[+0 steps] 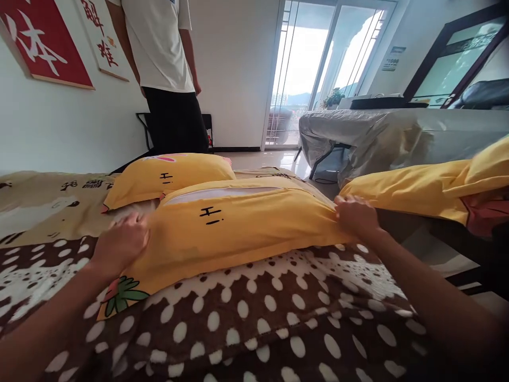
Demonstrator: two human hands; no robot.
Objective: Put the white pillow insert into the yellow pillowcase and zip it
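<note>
A yellow pillowcase (pixel 254 228) has a long open slit, with something white (pixel 222 196) showing inside. The left hand (pixel 124 239) and right hand (pixel 357 217) hold its two ends.

This looks like a home. A polka-dot blanket (pixel 242 309), yellow pillows (pixel 246 233), calligraphy wall hangings (pixel 59 58) and sliding glass doors (pixel 306 58) suggest it.

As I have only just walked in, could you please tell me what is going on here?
A person's left hand and right hand are gripping opposite ends of a yellow pillow marked "Hi", which lies on a brown blanket with white dots. A pale strip shows along the pillow's far side. A second yellow pillow lies just beyond it. Past the bed, another person in a white shirt stands near the wall, touching neither pillow.
</note>
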